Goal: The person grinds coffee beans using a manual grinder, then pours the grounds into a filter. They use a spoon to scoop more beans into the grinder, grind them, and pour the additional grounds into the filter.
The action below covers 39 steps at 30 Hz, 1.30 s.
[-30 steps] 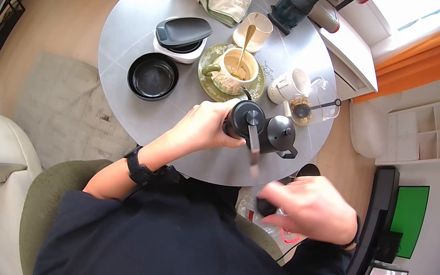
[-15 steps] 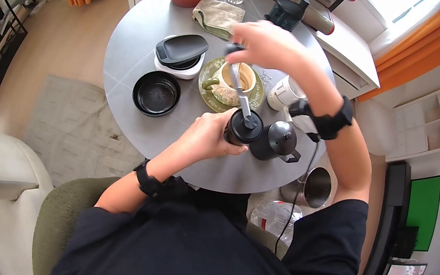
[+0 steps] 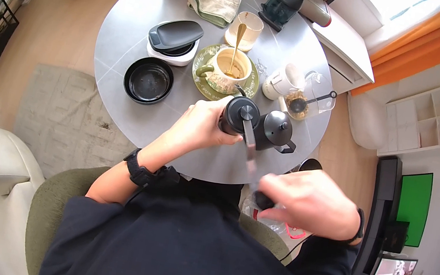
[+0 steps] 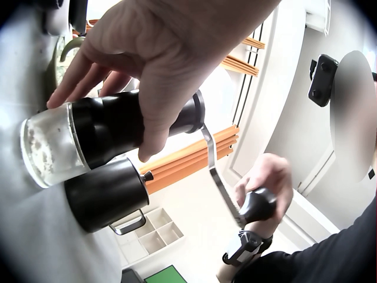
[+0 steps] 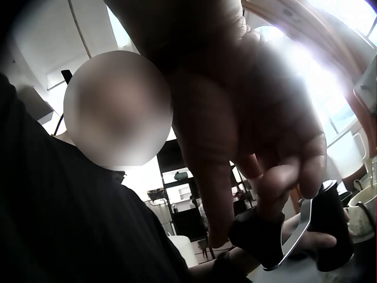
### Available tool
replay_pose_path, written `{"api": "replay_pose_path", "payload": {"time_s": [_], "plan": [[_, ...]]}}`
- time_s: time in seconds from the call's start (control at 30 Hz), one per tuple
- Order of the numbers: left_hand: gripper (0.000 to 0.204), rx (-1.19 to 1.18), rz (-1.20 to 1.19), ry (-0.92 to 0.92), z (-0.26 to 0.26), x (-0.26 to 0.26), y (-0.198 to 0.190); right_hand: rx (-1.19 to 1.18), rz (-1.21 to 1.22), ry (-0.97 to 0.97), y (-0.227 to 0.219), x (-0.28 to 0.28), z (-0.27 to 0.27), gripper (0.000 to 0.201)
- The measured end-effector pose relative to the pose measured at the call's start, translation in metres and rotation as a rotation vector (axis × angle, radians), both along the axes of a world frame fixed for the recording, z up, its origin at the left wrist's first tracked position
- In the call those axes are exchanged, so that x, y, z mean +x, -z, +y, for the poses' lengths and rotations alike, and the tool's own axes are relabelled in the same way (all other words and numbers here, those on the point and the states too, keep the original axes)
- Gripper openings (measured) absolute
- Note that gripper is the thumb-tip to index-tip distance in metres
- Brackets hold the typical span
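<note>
My left hand (image 3: 198, 125) wraps round the black body of a manual coffee grinder (image 4: 109, 132), holding it upright on the table. Its clear lower jar (image 4: 50, 144), with pale specks inside, shows in the left wrist view. From the grinder's top a metal crank arm (image 4: 219, 180) reaches toward me, ending in a black knob (image 4: 259, 204). Fingers of my right hand (image 3: 311, 204) grip that knob, off the table's near right edge. Close beside the grinder stands a small black gooseneck kettle (image 3: 275, 131).
Beyond the grinder, a cup (image 3: 218, 81) holding a gold spoon sits on a green saucer (image 3: 206, 55). A black round dish (image 3: 149, 80) and a white scale (image 3: 177, 60) stand left. To the right are a white canister (image 3: 282, 82) and a clear container (image 3: 321, 99) with a black scoop.
My right hand swung the crank out over the cup half a second ago, then round to the near right side again. My left hand keeps its grip on the grinder.
</note>
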<state>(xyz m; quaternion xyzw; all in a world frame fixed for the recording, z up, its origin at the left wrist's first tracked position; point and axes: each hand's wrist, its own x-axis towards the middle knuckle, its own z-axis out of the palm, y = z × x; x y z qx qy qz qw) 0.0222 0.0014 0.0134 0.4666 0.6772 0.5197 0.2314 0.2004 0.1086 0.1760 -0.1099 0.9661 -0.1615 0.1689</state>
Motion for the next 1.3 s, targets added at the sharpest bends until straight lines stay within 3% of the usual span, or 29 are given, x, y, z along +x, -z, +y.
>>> {"api": "replay_pose_path", "payload": {"time_s": [0.1, 0.17, 0.23, 0.3, 0.4, 0.5, 0.6, 0.7, 0.83, 0.9, 0.97, 1.03, 1.1, 1.17, 1.3], "plan": [[0.051, -0.035, -0.021, -0.001, -0.001, 0.0, -0.002, -0.084, 0.156, -0.269, 0.016, -0.038, -0.032, 0.033], [0.052, -0.072, -0.013, -0.011, -0.003, -0.001, -0.002, -0.015, 0.217, -0.324, 0.024, -0.077, -0.047, 0.034], [0.05, -0.114, 0.022, -0.021, -0.003, -0.002, 0.004, 0.078, 0.189, -0.24, 0.021, -0.119, -0.055, 0.037], [0.05, -0.151, 0.054, -0.025, 0.0, -0.003, 0.012, 0.119, 0.364, -0.19, 0.035, -0.158, -0.038, 0.04], [0.049, -0.098, 0.063, -0.058, 0.001, 0.002, 0.004, 0.261, 0.359, 0.084, 0.034, -0.201, 0.001, 0.041], [0.047, -0.048, -0.009, -0.04, 0.0, 0.002, 0.0, 0.221, 0.415, 0.241, 0.047, -0.198, 0.076, 0.046], [0.055, -0.06, 0.006, -0.049, 0.001, 0.002, 0.001, 0.111, 0.358, 0.378, 0.046, -0.146, 0.131, 0.037], [0.055, -0.026, -0.019, -0.035, 0.001, 0.002, 0.001, 0.086, 0.154, 0.567, 0.023, -0.076, 0.127, 0.039], [0.052, 0.014, -0.029, -0.026, 0.0, 0.002, 0.002, 0.035, 0.041, 0.441, 0.009, 0.001, 0.081, 0.043], [0.049, 0.02, -0.045, -0.022, 0.0, 0.001, 0.003, 0.063, -0.098, 0.341, 0.0, 0.013, 0.04, 0.046], [0.049, 0.005, -0.043, -0.021, 0.0, 0.001, 0.001, 0.039, 0.07, 0.038, 0.002, 0.007, 0.006, 0.041], [0.048, -0.039, -0.034, -0.015, -0.001, 0.001, -0.002, -0.025, 0.076, -0.17, 0.004, -0.014, -0.018, 0.037], [0.046, -0.107, -0.023, -0.02, -0.001, 0.002, -0.004, -0.038, 0.26, -0.314, 0.022, -0.043, -0.035, 0.034], [0.041, 0.097, -0.247, 0.085, -0.008, 0.002, -0.01, 0.047, 0.387, -0.398, 0.024, -0.086, -0.043, 0.034], [0.045, 0.197, 0.157, 0.047, 0.002, 0.0, 0.023, 0.159, 0.245, -0.157, 0.027, -0.172, -0.035, 0.038]]}}
